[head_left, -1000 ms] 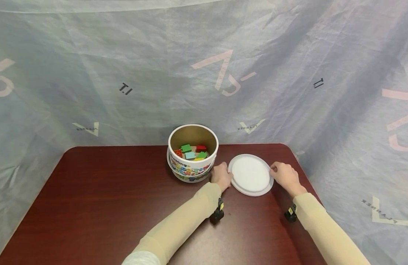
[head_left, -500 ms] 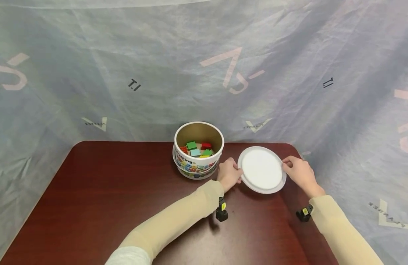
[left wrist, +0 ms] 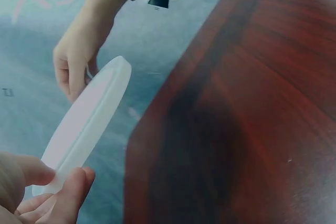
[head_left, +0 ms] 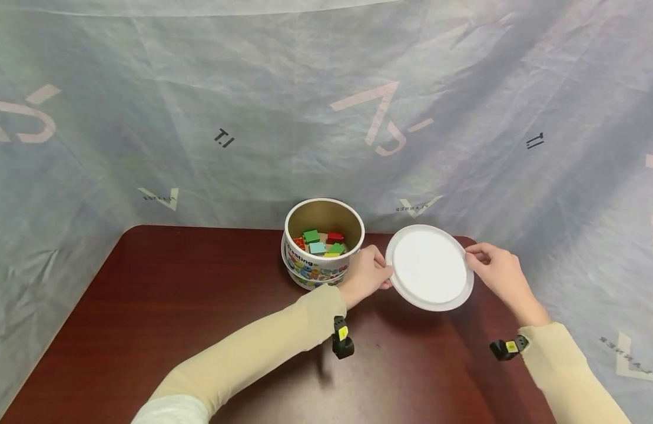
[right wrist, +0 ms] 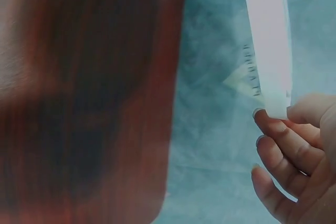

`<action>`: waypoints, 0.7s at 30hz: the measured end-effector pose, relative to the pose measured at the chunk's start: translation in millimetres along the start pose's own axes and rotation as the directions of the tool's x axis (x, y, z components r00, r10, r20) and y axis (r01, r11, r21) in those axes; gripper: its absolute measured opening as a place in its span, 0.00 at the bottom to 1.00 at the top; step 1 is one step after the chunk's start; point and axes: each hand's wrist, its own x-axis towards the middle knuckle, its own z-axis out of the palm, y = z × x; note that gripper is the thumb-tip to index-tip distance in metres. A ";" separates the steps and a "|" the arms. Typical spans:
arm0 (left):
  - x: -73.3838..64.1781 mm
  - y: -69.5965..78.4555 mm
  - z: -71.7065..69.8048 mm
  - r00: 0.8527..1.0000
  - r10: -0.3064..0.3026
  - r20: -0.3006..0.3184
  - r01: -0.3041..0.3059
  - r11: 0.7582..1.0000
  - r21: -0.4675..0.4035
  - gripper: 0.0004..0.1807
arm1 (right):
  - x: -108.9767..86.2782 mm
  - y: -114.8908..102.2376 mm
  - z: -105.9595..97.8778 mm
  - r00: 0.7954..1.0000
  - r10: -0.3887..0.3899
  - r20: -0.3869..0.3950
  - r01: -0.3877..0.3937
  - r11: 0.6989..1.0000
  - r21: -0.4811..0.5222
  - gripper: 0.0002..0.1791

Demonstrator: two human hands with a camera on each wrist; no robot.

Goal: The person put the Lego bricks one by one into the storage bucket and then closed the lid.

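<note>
A round white lid [head_left: 430, 266] hangs above the table, tilted, with its raised rim showing. My left hand [head_left: 364, 274] pinches the lid's left edge between thumb and fingers, as the left wrist view also shows around the lid [left wrist: 86, 124]. At the opposite edge my right hand [head_left: 498, 274] pinches the rim; in the right wrist view the thumb and index finger meet on the lid [right wrist: 270, 45] while the other fingers lie loosely curled. Just left of my left hand stands a white printed bucket [head_left: 321, 268], uncovered, with several colored toy bricks [head_left: 318, 247] inside.
The dark red-brown wooden table [head_left: 199, 282] carries the bucket near its back edge. A grey printed sheet [head_left: 284, 106] hangs behind the table and along its sides. Black wrist cameras [head_left: 342, 338] are strapped at both sleeves.
Both hands have lifted the lid off the table, and it now tilts more toward the head camera. The bucket stays on the table; the head view has shifted slightly.
</note>
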 end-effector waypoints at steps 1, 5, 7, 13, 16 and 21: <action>-0.2 3.2 -3.9 1.000 -0.001 0.003 0.001 1.000 -0.002 0.06 | 0.9 -3.3 -2.2 1.000 -0.001 -0.002 0.001 1.000 0.006 0.20; 0.6 14.7 -23.7 1.000 -0.019 0.004 0.019 1.000 -0.004 0.06 | 6.0 -19.5 -8.8 1.000 -0.011 -0.001 0.011 1.000 0.027 0.21; 2.0 18.7 -34.8 1.000 -0.013 -0.002 0.013 1.000 -0.006 0.07 | 9.7 -28.0 -10.4 1.000 -0.016 -0.001 0.016 0.999 0.037 0.21; 7.4 26.4 -67.6 1.000 0.024 -0.015 -0.024 1.000 -0.011 0.07 | 23.4 -52.1 -12.1 0.999 -0.038 -0.007 0.038 0.997 0.068 0.22; 10.0 28.3 -81.7 0.999 0.030 -0.019 -0.029 1.000 0.007 0.07 | 31.0 -63.3 -11.2 0.998 -0.051 -0.024 0.053 0.996 0.071 0.21; 13.1 29.1 -104.5 0.999 0.011 -0.034 -0.011 1.000 0.014 0.08 | 43.4 -83.1 -9.5 0.996 -0.075 -0.039 0.078 0.992 0.098 0.21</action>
